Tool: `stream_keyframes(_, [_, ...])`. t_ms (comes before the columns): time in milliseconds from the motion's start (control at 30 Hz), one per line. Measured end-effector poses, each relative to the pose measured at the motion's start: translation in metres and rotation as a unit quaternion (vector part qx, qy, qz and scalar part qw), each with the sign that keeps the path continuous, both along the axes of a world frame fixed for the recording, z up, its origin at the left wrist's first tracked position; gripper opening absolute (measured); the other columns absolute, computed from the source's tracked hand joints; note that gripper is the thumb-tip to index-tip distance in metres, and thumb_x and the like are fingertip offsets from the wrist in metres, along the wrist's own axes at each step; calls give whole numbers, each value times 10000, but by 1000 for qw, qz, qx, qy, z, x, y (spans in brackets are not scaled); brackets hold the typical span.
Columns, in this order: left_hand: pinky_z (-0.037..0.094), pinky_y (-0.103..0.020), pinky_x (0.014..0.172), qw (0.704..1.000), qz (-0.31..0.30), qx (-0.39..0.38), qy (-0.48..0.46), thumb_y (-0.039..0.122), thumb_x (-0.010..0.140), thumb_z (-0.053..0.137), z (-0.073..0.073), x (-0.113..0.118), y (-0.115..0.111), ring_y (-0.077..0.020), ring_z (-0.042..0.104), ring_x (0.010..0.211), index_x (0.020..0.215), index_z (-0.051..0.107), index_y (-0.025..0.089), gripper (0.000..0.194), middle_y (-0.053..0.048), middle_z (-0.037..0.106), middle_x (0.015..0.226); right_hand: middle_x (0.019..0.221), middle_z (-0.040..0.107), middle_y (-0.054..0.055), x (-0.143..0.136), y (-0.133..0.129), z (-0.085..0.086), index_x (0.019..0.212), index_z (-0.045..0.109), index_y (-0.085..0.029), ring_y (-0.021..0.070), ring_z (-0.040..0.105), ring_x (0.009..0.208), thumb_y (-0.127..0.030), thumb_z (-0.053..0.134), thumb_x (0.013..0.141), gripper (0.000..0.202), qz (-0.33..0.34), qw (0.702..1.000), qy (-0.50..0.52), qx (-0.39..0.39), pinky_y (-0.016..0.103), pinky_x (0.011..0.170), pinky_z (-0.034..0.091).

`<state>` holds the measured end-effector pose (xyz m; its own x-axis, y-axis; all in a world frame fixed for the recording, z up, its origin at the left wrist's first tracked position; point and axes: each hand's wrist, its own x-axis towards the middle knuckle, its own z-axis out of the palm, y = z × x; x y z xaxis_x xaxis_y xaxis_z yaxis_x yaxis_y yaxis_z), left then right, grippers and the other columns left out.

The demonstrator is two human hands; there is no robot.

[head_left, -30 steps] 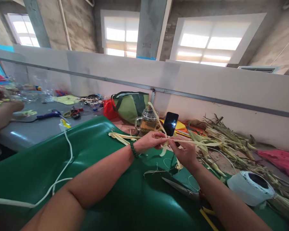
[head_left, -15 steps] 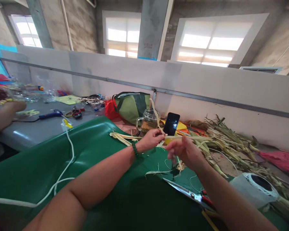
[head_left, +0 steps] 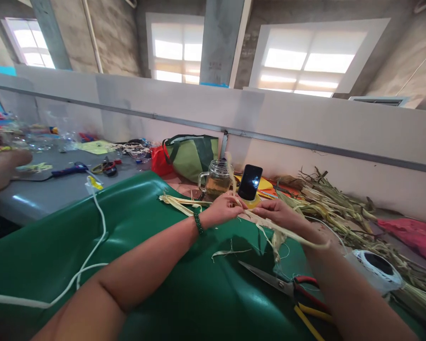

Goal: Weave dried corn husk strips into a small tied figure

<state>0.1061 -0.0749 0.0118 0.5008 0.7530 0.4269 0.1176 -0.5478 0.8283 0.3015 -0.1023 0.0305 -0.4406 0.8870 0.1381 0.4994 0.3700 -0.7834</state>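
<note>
Above the green mat (head_left: 213, 293), my left hand (head_left: 225, 209) pinches pale corn husk strips (head_left: 287, 231). One strip stands up in front of the glass mug (head_left: 217, 179); another slants down across my right wrist. My right hand (head_left: 275, 212) is closed on the husk close to my left fingertips. Beneath the hands, a loose bit of husk with thread (head_left: 277, 244) hangs near the mat. Scissors with red handles (head_left: 282, 283) lie below my right hand, and a thin strip (head_left: 230, 253) rests to their left.
Behind the hands are a phone (head_left: 250, 182) and a green bag (head_left: 195, 158). Dry husks (head_left: 341, 213) and a wrapped spool (head_left: 376, 270) lie right. A white cord (head_left: 101, 222) crosses the mat. Another person's hand (head_left: 14, 158) is far left.
My right hand has closed on the husk beside my left hand. The strip that pointed right behind it now slants down over my right wrist. The view has shifted slightly.
</note>
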Motion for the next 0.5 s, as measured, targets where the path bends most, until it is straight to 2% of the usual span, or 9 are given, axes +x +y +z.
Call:
stream_keyframes(133, [386, -244, 663, 993, 54, 70, 73, 355, 742, 628, -6, -1, 2, -167, 493, 726, 566, 676, 168, 260, -29, 554, 582, 567, 576, -9, -1, -1, -1, 700, 713, -161, 111, 475, 536, -526, 589, 750, 389, -39, 993, -36, 109, 224, 494, 341])
stream_keyframes(200, [346, -235, 583, 991, 50, 58, 109, 368, 748, 626, -8, -2, 3, -132, 441, 612, 557, 666, 154, 290, -6, 500, 521, 627, 621, 8, -3, -3, -2, 724, 724, -176, 133, 524, 602, -475, 592, 773, 330, -42, 985, -56, 156, 240, 546, 379])
stream_keyframes(300, [321, -225, 536, 993, -21, -27, 114, 392, 762, 599, -8, -4, 4, -97, 409, 533, 605, 672, 126, 317, 7, 511, 523, 691, 655, 28, -3, -5, -2, 740, 729, -190, 149, 561, 661, -432, 591, 800, 286, -28, 976, -80, 202, 261, 607, 418])
stream_keyframes(400, [367, -219, 574, 988, -83, -116, 55, 416, 715, 641, -6, -5, 4, -105, 479, 582, 639, 677, 117, 311, -15, 593, 599, 714, 674, 32, 0, -5, 0, 759, 726, -198, 156, 584, 681, -421, 585, 809, 268, -19, 974, -77, 210, 265, 618, 438])
stream_keyframes(500, [342, -206, 546, 977, -132, -157, 58, 435, 667, 681, -1, -8, 2, -95, 474, 594, 641, 687, 121, 315, -20, 618, 637, 701, 683, 27, 3, -2, 1, 716, 710, -201, 158, 595, 671, -426, 601, 786, 260, -34, 976, -59, 208, 262, 611, 449])
